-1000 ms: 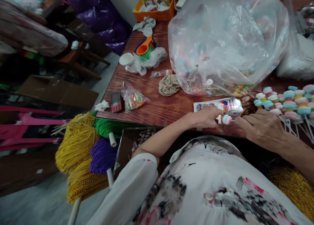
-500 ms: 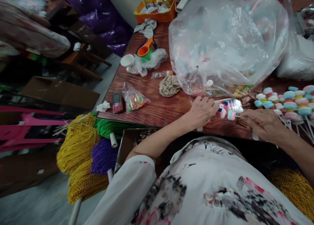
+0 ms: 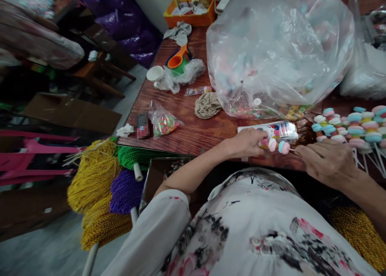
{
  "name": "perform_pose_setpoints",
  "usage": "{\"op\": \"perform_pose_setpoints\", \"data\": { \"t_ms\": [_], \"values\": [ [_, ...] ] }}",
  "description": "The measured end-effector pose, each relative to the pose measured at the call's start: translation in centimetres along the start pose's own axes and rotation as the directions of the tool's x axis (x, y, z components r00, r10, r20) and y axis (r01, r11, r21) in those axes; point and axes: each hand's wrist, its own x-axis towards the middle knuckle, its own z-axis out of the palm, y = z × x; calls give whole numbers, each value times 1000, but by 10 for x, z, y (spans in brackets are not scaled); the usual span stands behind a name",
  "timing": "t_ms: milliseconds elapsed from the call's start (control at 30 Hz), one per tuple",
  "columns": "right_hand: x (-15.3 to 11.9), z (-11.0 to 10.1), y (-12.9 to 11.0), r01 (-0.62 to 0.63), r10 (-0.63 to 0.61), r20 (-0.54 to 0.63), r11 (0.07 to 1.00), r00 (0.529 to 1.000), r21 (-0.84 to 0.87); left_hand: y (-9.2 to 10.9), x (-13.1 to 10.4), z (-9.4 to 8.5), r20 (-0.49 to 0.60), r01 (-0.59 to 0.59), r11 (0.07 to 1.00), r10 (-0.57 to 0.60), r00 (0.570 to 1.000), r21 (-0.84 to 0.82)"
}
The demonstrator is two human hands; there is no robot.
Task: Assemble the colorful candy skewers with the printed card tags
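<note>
Pastel skewer of pink, white and blue puffy rounds on a thin pale stick [image 3: 284, 147] lies between our hands, over the near edge of the reddish-brown wooden table [image 3: 193, 136]. With our left hand [image 3: 249, 143] we close our fingers around its beaded end; with our right hand [image 3: 330, 159] we pinch the bare end of the stick. Just beyond it we see a flat, shiny printed plastic packet [image 3: 273, 130], with glossy brown strands [image 3: 305, 131] at its right end. Beyond our right hand lies a cluster of similar pastel skewers with white sticks [image 3: 358, 125]. Farther back sits a large, bulging clear plastic bag [image 3: 277, 55], with a crumpled beige cloth [image 3: 207, 106] beside it. Toward our left rests a small clear bag of colourful pieces [image 3: 166, 124].
</note>
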Motion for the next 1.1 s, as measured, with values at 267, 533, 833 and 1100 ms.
{"op": "perform_pose_setpoints", "data": {
  "t_ms": [267,533,833,1100],
  "values": [
    [10,-6,-11,-65,59,86,995,995,70,6,4,17,-101,-36,984,54,993,175],
    [4,15,-9,-321,233,276,885,933,337,7,3,23,-94,-115,959,143,985,258],
    [-3,32,-12,-351,356,62,850,932,393,4,-18,-5,-159,106,852,-27,987,512],
    [4,41,-21,-176,183,-26,969,983,171,-3,-6,5,-38,123,923,-117,992,366]
  ]
}}
